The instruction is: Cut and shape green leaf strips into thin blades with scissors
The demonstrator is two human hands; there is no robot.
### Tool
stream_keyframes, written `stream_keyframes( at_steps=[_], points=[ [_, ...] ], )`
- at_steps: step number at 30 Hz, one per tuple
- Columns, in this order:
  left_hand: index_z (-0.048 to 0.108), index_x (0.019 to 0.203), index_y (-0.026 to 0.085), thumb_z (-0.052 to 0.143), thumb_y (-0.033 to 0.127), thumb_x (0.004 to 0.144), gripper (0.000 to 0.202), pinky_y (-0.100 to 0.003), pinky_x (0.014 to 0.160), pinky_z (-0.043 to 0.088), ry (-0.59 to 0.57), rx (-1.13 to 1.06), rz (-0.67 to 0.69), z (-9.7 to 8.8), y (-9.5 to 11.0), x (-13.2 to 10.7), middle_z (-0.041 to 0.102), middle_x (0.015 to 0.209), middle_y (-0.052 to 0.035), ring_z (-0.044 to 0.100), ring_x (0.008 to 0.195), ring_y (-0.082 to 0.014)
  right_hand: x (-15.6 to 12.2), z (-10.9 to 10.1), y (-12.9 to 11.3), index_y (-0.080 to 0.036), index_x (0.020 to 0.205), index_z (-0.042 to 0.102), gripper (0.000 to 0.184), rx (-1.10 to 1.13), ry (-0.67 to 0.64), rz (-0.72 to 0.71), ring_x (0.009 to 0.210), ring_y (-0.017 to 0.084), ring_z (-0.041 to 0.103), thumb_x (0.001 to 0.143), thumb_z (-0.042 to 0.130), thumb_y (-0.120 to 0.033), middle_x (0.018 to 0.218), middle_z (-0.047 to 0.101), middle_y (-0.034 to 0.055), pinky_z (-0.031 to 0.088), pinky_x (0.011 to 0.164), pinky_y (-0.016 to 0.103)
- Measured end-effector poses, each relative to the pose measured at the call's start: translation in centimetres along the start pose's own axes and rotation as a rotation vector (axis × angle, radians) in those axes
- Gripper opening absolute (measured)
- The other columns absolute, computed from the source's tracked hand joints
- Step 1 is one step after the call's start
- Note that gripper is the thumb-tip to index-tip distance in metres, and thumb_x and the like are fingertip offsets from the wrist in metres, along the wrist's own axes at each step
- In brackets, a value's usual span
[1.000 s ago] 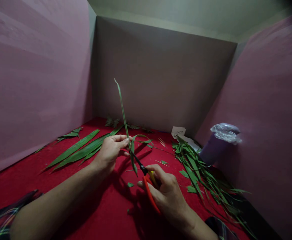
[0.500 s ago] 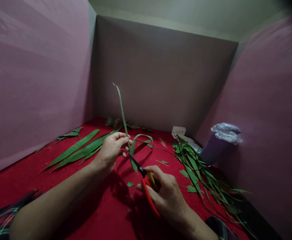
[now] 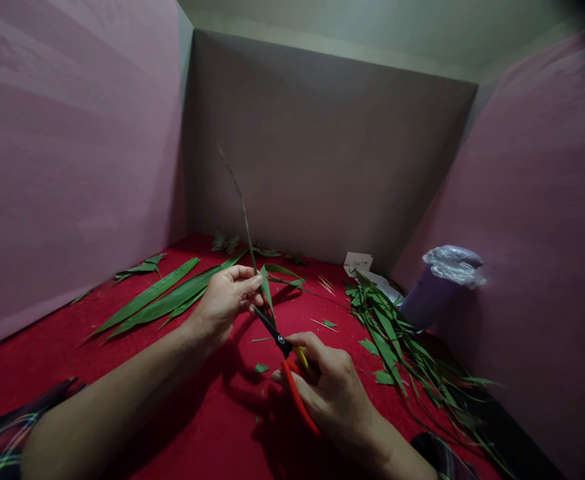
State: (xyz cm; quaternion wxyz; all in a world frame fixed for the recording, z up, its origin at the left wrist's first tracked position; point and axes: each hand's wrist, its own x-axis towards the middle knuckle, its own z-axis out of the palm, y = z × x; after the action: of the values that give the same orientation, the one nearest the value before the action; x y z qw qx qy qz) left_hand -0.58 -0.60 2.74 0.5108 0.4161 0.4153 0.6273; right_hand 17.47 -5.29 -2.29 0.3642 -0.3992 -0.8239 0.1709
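Note:
My left hand [image 3: 225, 300] pinches a long thin green leaf [image 3: 245, 217] that stands upright above the red cloth [image 3: 122, 373]. A strip of the leaf curls off to the right of my fingers. My right hand [image 3: 329, 387] grips red-handled scissors [image 3: 285, 363] with black blades. The blade tips reach the leaf just below my left fingers.
Several long green leaves [image 3: 157, 300] lie on the cloth at the left. A heap of cut leaf strips [image 3: 402, 347] lies at the right, beside a purple cup [image 3: 435, 283] covered with plastic film. A white paper slip [image 3: 357, 262] rests by the back wall. Pink walls enclose three sides.
The leaf's upright tip has turned and now shows edge-on and darker. The curled strip has dropped lower, and the scissors have shifted slightly left along the leaf.

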Motion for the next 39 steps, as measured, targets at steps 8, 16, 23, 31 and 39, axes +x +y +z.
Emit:
stream_keyframes(
  at_steps=[8, 16, 23, 31, 39],
  points=[
    [0.053, 0.068, 0.013, 0.064, 0.015, 0.068, 0.012, -0.016, 0.036, 0.038, 0.014, -0.005, -0.024, 0.16, 0.21, -0.08, 0.054, 0.049, 0.0021, 0.051, 0.040, -0.0075, 0.02, 0.03, 0.25, -0.019, 0.096, 0.055, 0.021, -0.003, -0.004, 0.056, 0.049, 0.009, 0.035, 0.079, 0.061, -0.030, 0.056, 0.040, -0.0078, 0.027, 0.047, 0.020],
    [0.053, 0.066, 0.013, 0.067, 0.019, 0.066, 0.015, -0.016, 0.035, 0.037, 0.025, 0.027, -0.030, 0.13, 0.24, -0.05, 0.053, 0.051, 0.0029, 0.049, 0.041, -0.0067, 0.23, -0.02, 0.20, -0.018, 0.094, 0.056, 0.024, 0.043, 0.035, 0.097, 0.047, 0.008, 0.033, 0.078, 0.062, -0.035, 0.052, 0.036, -0.0091, 0.024, 0.046, 0.020],
    [0.054, 0.063, 0.013, 0.069, 0.021, 0.064, 0.017, -0.017, 0.036, 0.036, 0.019, 0.048, -0.023, 0.12, 0.41, -0.26, 0.053, 0.048, 0.0024, 0.047, 0.041, -0.0062, 0.50, 0.18, 0.43, -0.018, 0.084, 0.056, 0.020, 0.157, 0.090, 0.198, 0.048, 0.008, 0.031, 0.077, 0.062, -0.035, 0.052, 0.037, -0.0089, 0.024, 0.045, 0.020],
    [0.055, 0.064, 0.014, 0.071, 0.027, 0.063, 0.021, -0.018, 0.039, 0.036, -0.045, 0.038, -0.022, -0.23, -0.08, -0.07, 0.055, 0.049, 0.0026, 0.047, 0.039, -0.0061, 0.44, 0.22, 0.49, -0.017, 0.087, 0.057, 0.021, 0.157, 0.086, 0.189, 0.047, 0.008, 0.030, 0.077, 0.063, -0.034, 0.051, 0.036, -0.0092, 0.023, 0.044, 0.020],
    [0.056, 0.064, 0.014, 0.072, 0.027, 0.062, 0.020, -0.018, 0.038, 0.032, -0.028, 0.078, -0.050, -0.14, 0.26, -0.28, 0.053, 0.047, 0.0033, 0.044, 0.038, -0.0054, 0.42, 0.04, 0.15, -0.018, 0.087, 0.057, 0.020, 0.116, 0.100, 0.165, 0.047, 0.008, 0.032, 0.077, 0.063, -0.034, 0.052, 0.038, -0.0089, 0.024, 0.045, 0.020]
  ],
)
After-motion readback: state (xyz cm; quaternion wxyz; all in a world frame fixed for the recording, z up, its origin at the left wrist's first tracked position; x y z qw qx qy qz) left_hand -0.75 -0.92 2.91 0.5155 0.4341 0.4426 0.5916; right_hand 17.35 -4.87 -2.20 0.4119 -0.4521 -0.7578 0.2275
